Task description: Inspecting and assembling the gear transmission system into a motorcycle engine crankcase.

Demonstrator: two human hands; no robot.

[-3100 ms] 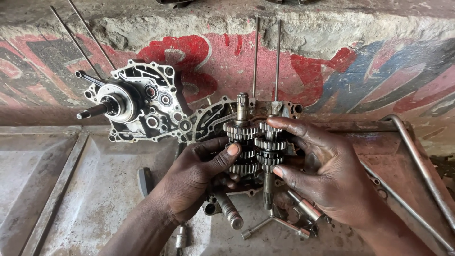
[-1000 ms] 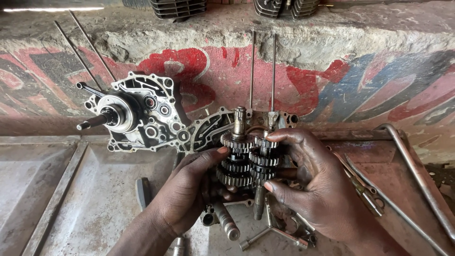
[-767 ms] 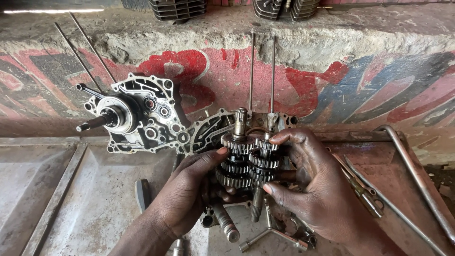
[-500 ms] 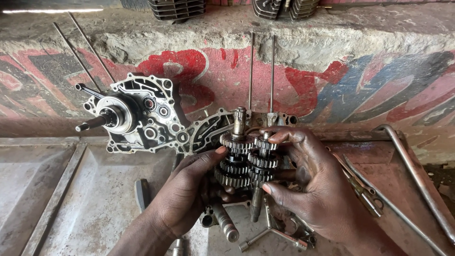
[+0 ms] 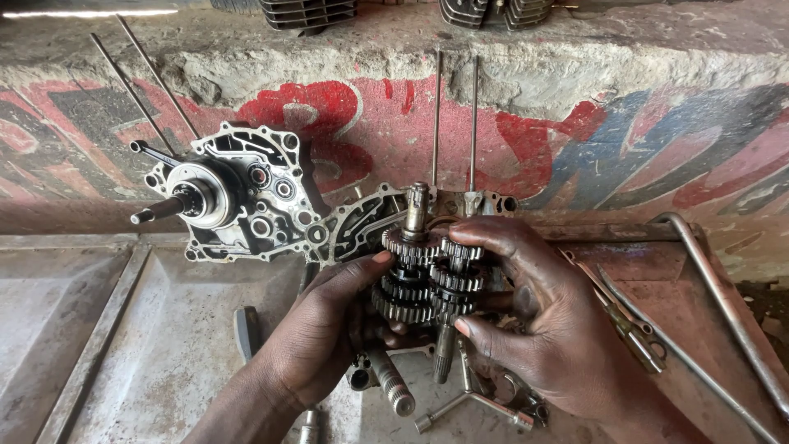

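While everything sits on a grimy, oil-stained metal tray (image 5: 123,345) with raised ribs, the backdrop is a rough concrete ledge (image 5: 575,57) whose face is painted in faded red, blue and black, with finned engine cylinders (image 5: 308,12) perched up top. Both hands come in from the bottom of the view, palms facing each other, and they're wrapped around a gear cluster (image 5: 423,275), basically two transmission shafts meshed side by side. The left hand (image 5: 316,345) cups the stack from the left, thumb stretched up so its tip presses the top gear, fingers curled in behind the lower gears. The right hand (image 5: 542,321) clamps it from the right, index finger hooked over the upper gears and thumb tucked under near the bottom of the shaft. The cluster stands pretty much upright, long axis vertical, splined shaft end pointing up toward the ledge and the bare lower end pointing down at the tray. It's held right in front of the crankcase half (image 5: 362,226), just above the tray. The other crankcase half (image 5: 238,197), with its crankshaft stub sticking out left, leans against the wall to the left. Two long studs (image 5: 454,123) rise behind the gears. A T-handle wrench (image 5: 477,403) lies below the hands, and a bent steel tube (image 5: 723,296) rests along the right edge.
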